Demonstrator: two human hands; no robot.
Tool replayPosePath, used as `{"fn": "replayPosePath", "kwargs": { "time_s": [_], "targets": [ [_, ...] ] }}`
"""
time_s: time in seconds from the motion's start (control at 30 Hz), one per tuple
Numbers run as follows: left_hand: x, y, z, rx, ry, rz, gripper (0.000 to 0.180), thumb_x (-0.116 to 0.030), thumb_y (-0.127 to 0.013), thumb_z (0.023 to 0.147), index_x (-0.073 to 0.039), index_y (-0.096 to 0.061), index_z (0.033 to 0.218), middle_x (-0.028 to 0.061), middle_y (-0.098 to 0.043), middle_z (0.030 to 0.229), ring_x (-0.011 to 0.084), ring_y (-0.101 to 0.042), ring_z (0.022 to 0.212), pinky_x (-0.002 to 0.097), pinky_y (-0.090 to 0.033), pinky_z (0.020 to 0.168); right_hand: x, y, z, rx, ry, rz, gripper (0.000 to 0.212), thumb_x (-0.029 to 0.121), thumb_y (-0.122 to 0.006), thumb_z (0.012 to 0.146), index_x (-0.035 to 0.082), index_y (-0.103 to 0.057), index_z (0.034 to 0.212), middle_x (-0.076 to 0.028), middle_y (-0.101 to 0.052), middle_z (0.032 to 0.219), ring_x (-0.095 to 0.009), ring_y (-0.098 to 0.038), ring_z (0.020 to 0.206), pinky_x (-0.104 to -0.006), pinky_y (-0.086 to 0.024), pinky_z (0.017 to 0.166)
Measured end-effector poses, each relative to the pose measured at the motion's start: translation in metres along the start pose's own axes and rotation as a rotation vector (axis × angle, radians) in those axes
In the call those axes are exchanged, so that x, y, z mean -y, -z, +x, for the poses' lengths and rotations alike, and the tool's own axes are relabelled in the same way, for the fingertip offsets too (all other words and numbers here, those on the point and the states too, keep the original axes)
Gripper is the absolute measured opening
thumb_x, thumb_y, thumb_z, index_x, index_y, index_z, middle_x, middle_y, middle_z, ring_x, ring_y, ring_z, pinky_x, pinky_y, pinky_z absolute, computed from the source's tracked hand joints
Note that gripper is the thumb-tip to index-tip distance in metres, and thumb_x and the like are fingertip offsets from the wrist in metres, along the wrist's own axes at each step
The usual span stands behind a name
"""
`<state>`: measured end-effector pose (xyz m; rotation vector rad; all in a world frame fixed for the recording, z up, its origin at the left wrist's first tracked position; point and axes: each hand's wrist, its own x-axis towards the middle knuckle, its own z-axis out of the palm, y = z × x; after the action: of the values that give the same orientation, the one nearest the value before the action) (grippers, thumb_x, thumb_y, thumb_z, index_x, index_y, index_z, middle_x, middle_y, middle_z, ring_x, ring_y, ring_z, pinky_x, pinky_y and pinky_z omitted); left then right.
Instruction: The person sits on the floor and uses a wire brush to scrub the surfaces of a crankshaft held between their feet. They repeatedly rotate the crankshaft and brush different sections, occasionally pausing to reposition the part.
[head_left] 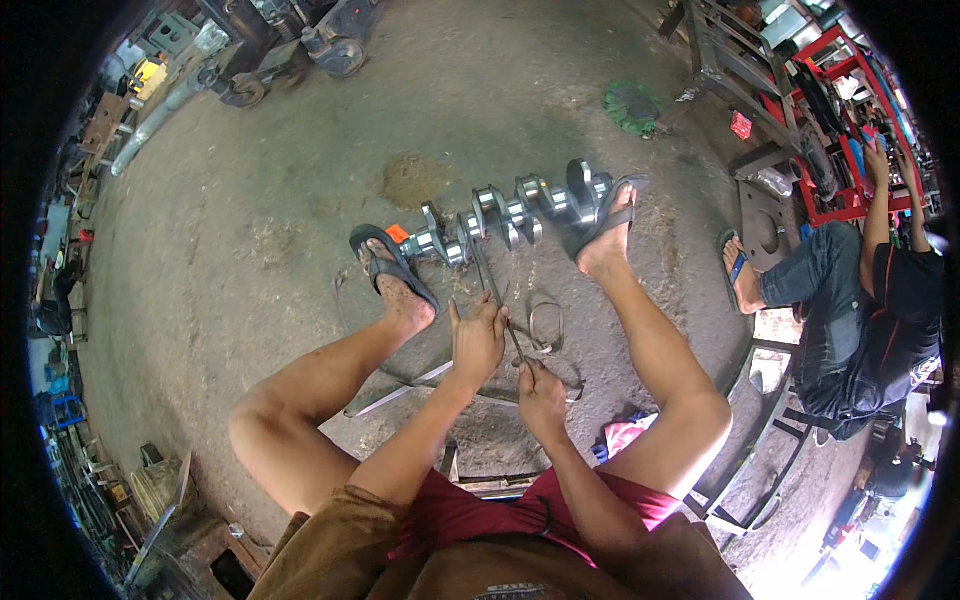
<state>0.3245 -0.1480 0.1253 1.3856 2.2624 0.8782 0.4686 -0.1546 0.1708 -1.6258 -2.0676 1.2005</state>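
A shiny metal crankshaft [513, 215] lies on the floor between my sandalled feet, each foot against one end of it. From one of its journals a narrow dark strip [484, 268] runs back toward me; whether it loops round the journal I cannot make out. My left hand [478, 348] is closed on the strip partway along, one finger sticking out. Lower and to the right, my right hand [542, 398] grips the strip nearer its end. Beneath my hands, a pale loose strap [405, 392] trails across the floor. An orange tag [398, 233] sits by the crankshaft's left end.
To my right, another person in jeans [835, 300] sits with one foot out, hands at a red metal rack [835, 205]. A dark metal frame [730, 75] stands at the far right near a green round mat [632, 107]. Wheeled machinery [335, 50] occupies the far left.
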Motion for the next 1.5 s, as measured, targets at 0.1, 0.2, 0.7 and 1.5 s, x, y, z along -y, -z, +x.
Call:
{"fn": "replayPosePath", "kwargs": {
  "time_s": [0.1, 0.2, 0.7, 1.5],
  "targets": [
    [0.02, -0.014, 0.021, 0.003, -0.013, 0.057, 0.029, -0.024, -0.044, 0.098, -0.002, -0.061, 0.09, 0.0243, -0.062, 0.11, 0.0403, -0.055, 0.112, 0.0627, -0.021, 0.107, -0.006, 0.012, -0.031, 0.015, -0.034, -0.02, 0.025, 0.022, -0.05, 0.094, 0.002, -0.064, 0.094, -0.025, -0.064, 0.084, -0.044, -0.062, 0.078, -0.0479, -0.049, 0.069],
    [0.033, 0.004, 0.075, 0.077, -0.025, 0.099, 0.035, -0.029, -0.042, 0.099, -0.002, -0.063, 0.093, 0.0242, -0.061, 0.114, 0.0405, -0.056, 0.111, 0.0603, -0.023, 0.107, -0.007, 0.031, -0.07, 0.092, -0.174, 0.08, 0.027, 0.024, -0.05, 0.095, 0.001, -0.064, 0.097, -0.026, -0.063, 0.085, -0.044, -0.062, 0.08, -0.0464, -0.049, 0.069],
    [-0.1, 0.09, -0.027, -0.043, 0.138, -0.344, 0.027, -0.022, -0.047, 0.099, -0.002, -0.062, 0.091, 0.0146, -0.055, 0.066, 0.0373, -0.06, 0.069, 0.0551, -0.032, 0.106, -0.08, -0.121, 0.118, 0.041, -0.172, 0.817, 0.024, 0.023, -0.055, 0.09, 0.002, -0.06, 0.081, -0.009, -0.057, 0.068, -0.025, -0.059, 0.067, -0.0365, -0.045, 0.058],
    [0.017, 0.056, 0.148, 0.108, 0.246, -0.508, 0.033, -0.034, -0.055, 0.096, -0.002, -0.065, 0.093, 0.016, -0.068, 0.081, 0.0247, -0.065, 0.08, 0.037, -0.048, 0.067, -0.03, 0.028, -0.076, 0.17, -0.299, 0.105, 0.031, 0.024, -0.05, 0.096, -0.001, -0.064, 0.107, -0.021, -0.063, 0.075, -0.035, -0.062, 0.068, -0.0414, -0.047, 0.067]
  ]
}}
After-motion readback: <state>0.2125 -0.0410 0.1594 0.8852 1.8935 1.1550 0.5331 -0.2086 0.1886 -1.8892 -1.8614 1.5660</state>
